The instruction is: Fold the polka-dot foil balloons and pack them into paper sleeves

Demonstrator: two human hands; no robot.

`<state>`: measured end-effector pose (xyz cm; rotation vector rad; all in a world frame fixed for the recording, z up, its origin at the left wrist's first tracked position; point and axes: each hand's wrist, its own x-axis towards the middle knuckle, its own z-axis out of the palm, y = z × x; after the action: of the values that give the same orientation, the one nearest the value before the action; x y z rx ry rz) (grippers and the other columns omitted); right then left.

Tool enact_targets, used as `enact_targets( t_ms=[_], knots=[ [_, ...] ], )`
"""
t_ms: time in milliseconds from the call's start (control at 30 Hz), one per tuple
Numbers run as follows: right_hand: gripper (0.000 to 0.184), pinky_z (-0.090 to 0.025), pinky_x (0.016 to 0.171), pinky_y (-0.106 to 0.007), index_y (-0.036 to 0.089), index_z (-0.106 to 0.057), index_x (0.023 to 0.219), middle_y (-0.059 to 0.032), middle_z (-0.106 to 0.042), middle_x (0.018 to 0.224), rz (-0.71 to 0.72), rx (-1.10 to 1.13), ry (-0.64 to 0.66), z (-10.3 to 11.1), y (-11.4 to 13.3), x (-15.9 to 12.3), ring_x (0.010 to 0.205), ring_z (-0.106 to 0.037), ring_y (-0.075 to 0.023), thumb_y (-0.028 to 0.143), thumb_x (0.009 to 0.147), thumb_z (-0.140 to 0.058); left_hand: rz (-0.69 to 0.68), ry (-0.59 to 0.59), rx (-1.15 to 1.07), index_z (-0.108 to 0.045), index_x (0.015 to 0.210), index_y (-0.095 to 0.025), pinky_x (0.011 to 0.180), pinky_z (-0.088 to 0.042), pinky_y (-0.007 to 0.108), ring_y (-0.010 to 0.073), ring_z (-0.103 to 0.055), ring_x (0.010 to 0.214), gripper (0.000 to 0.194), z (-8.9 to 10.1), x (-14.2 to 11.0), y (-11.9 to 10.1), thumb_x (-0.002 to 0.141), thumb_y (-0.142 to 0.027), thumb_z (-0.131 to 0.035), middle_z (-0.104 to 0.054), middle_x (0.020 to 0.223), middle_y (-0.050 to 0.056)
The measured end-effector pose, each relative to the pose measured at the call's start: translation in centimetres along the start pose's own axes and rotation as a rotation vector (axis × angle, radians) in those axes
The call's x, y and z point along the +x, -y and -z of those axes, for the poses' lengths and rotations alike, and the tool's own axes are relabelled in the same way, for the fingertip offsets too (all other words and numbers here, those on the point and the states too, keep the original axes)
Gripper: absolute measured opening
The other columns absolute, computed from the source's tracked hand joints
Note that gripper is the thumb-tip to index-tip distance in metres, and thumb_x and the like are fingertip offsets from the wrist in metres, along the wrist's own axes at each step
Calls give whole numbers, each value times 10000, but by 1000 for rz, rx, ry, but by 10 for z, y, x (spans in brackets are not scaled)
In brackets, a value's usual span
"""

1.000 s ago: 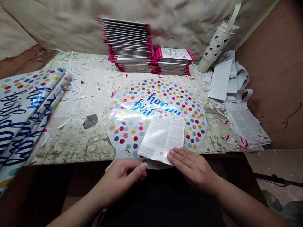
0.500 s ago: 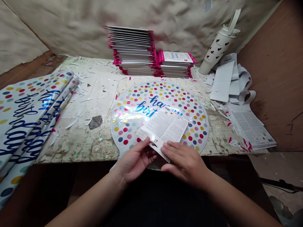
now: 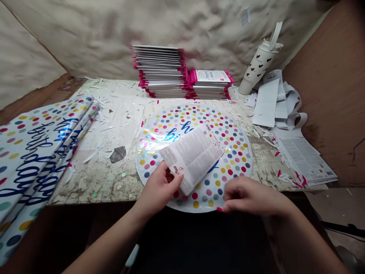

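Note:
My left hand pinches the near left corner of a printed card, thumb on top. The card is tilted, with small text and a barcode facing up, slightly blurred. Beneath it lies a round, flat foil balloon with coloured dots and blue lettering, partly covered by the card. To the right of the card, my right hand is closed over the balloon's near right edge. A small pink scrap shows at its fingertips.
A tall stack of pink-edged packs stands at the back beside a shorter stack. A white tumbler leans at the right, near paper strips and printed cards. Folded dotted foil balloons hang over the left front edge.
My right hand has left the card and moved right, closing with a pink scrap at its fingertips. My left hand now holds the card alone, slightly raised and turned.

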<state>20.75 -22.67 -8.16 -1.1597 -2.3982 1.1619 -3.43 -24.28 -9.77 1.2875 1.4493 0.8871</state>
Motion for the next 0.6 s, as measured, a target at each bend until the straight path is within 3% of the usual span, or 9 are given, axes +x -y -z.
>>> enact_targets(
  t_ms=[67, 133, 167, 233, 333, 433, 467, 533, 600],
  knots=[
    [218, -506, 555, -296, 215, -626, 796, -43, -641, 770, -43, -248, -321, 19, 0, -11, 709, -611, -201, 402, 709, -694, -182, -34, 352, -567, 1041, -182, 612, -487, 304, 202, -619, 656, 271, 9, 0, -16, 796, -298, -565, -652, 750, 38],
    [401, -521, 758, -398, 215, -612, 1044, -116, -623, 1052, 23, -355, -694, 32, 6, -13, 998, -573, -289, 388, 696, -711, -459, 40, 601, -586, 1058, -209, 641, -488, 315, 208, -628, 671, 251, 15, 1, -40, 815, -221, -524, -665, 749, 36],
    [428, -490, 856, -432, 227, -595, 1111, -118, -594, 1143, 111, -324, -745, 36, 9, -10, 1095, -527, -302, 356, 717, -699, -612, 85, 646, -584, 1085, -238, 673, -491, 310, 199, -635, 697, 278, 17, 2, -53, 820, -185, -514, -675, 775, 27],
    [294, -474, 907, -429, 265, -633, 1068, -79, -629, 1115, 267, -116, -705, 39, 14, 0, 1086, -553, -276, 281, 775, -647, -824, 62, 586, -535, 1172, -281, 758, -493, 295, 184, -642, 808, 387, 18, 7, -77, 807, -153, -553, -686, 907, 18],
    [149, -546, 780, -356, 292, -673, 937, -13, -704, 912, 285, 403, -778, 37, 9, 22, 877, -657, -211, 238, 832, -582, -851, -35, 426, -493, 1217, -246, 791, -505, 260, 172, -633, 904, 452, 22, 21, -95, 786, -182, -615, -666, 1038, 40],
    [259, -545, 786, -346, 306, -617, 1057, -20, -688, 1017, 232, 732, -853, 38, -5, 40, 933, -646, -215, 307, 798, -630, -924, 3, 564, -599, 1059, -202, 730, -517, 200, 135, -656, 813, 243, 38, 43, -99, 843, -136, -509, -700, 934, 24],
    [343, -536, 808, -349, 302, -581, 1117, -38, -667, 1075, 218, 759, -851, 40, -10, 44, 976, -629, -222, 330, 782, -647, -994, -70, 669, -616, 1029, -197, 742, -512, 198, 129, -657, 812, 245, 47, 53, -103, 851, -110, -472, -705, 924, 21],
    [440, -532, 813, -335, 283, -517, 1193, -70, -645, 1111, 152, 754, -883, 46, -21, 47, 1005, -613, -221, 350, 778, -647, -1109, -365, 901, -601, 1091, -191, 835, -484, 242, 152, -635, 926, 305, 71, 81, -115, 842, -95, -453, -684, 1035, 36],
    [406, -543, 774, -300, 270, -505, 1192, -71, -667, 1033, 48, 712, -922, 49, -33, 45, 944, -634, -197, 341, 807, -612, -1071, -705, 1120, -569, 1170, -198, 894, -448, 310, 193, -588, 1039, 358, 98, 123, -135, 849, -119, -434, -634, 1154, 50]
  ],
)
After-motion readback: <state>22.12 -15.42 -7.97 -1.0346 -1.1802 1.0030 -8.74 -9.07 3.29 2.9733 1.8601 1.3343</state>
